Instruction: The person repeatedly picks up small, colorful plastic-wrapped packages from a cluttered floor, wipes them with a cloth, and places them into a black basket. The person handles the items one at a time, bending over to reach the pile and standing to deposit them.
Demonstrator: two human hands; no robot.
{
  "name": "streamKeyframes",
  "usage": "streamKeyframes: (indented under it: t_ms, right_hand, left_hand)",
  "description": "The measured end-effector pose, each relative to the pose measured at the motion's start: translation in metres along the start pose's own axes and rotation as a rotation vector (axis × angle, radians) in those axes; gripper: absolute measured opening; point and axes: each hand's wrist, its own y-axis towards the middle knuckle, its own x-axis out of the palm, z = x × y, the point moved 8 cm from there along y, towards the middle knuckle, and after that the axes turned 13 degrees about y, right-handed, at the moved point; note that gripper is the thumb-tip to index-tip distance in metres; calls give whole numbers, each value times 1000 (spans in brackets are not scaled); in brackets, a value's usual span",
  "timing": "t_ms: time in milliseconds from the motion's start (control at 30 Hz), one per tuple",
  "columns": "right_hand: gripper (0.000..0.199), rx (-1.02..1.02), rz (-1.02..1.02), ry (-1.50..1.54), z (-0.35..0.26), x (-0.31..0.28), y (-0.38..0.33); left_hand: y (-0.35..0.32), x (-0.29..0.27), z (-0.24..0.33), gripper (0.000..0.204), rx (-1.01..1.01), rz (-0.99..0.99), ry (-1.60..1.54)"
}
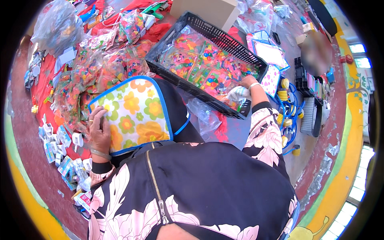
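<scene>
A flowered pad with blue edging lies over my lap. My left hand, with a ring and a bracelet, rests at its left edge, fingers extended and slightly bent, holding nothing that shows. Ahead stands a black plastic crate with slotted walls, set at a slant. Inside it lie flat clear bags of small colourful pieces. My right hand reaches in at the crate's right end, its fingers curled in; what they grip is too small to make out. A crumpled white-grey cloth lies beside that hand.
Heaped clear bags of colourful pieces cover the red sheet at left. White plastic items and blue packets lie nearer. A cardboard box stands behind the crate. To the right are blue tubes with yellow ends and a blurred round shape.
</scene>
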Motion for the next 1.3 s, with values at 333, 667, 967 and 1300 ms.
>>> streamKeyframes:
  t_ms: [333, 667, 967, 1300]
  right_hand:
    - [37, 591, 225, 718, -25, 8, 20]
    - [30, 521, 187, 558, -14, 32, 80]
    - [30, 437, 328, 542, -41, -21, 71]
    - [30, 39, 287, 438, -116, -108, 27]
  left_hand:
    - [-1, 0, -5, 24, -71, 3, 102]
    - [7, 14, -15, 24, -192, -81, 29]
    - [11, 19, -14, 23, -185, -83, 24]
    - [8, 1, 3, 23, -104, 9, 132]
